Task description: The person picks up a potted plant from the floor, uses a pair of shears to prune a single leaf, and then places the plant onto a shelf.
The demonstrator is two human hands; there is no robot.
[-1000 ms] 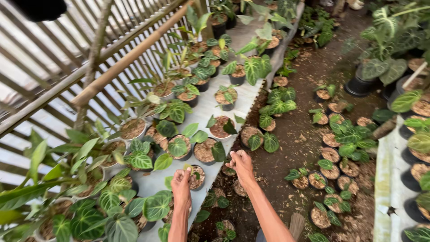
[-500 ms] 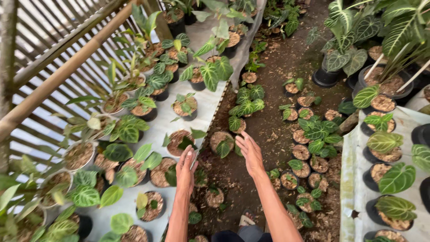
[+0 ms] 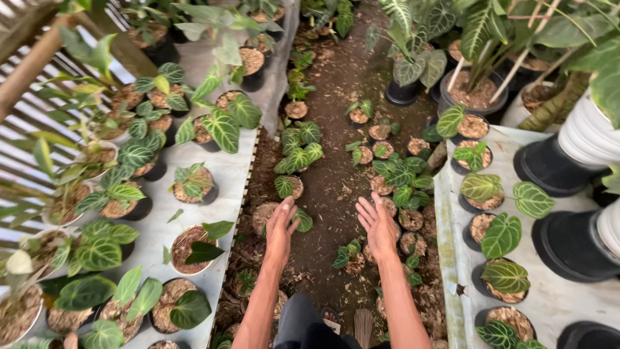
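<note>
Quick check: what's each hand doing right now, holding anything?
Left hand: open, fingers spread, holding nothing, above the dirt path.
Right hand: open, holding nothing, above the small potted plants.

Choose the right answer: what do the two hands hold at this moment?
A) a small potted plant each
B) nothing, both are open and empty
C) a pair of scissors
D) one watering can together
B: the left hand and the right hand are stretched out with open fingers above the soil path, holding nothing.

packages: none | labels: none | signs: none | screens: none | only potted plants on benches and soil floor
</note>
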